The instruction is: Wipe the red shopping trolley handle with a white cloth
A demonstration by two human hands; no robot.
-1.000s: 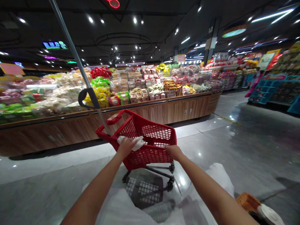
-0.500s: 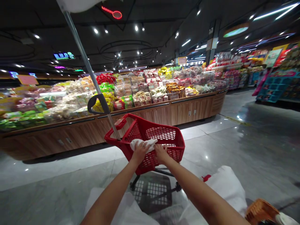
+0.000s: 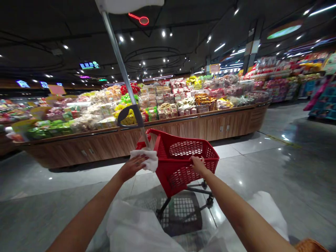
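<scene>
A red plastic shopping cart (image 3: 163, 172) with mesh sides and dark legs stands before me. My left hand (image 3: 132, 167) is closed on a white cloth (image 3: 151, 161), pressing it against the cart's rim at the handle end. The cloth hides that stretch of rim and part of my fingertips. Farther right, my right hand (image 3: 198, 166) grips the near top rim of the basket, fingers curled over it. A metal pole (image 3: 115, 45) with a grey loop handle (image 3: 131, 116) rises from the cart's left end.
Behind the cart runs a long wooden display counter (image 3: 181, 127) heaped with packaged food. Shelves of goods (image 3: 283, 82) stand at the far right. Grey shiny floor (image 3: 252, 164) surrounds the cart. An orange woven object (image 3: 309, 245) shows at the bottom right edge.
My left hand has slid the cloth left along the rim to the handle end. My right hand, earlier beside the cloth, now grips the rim apart from it. The view has turned left.
</scene>
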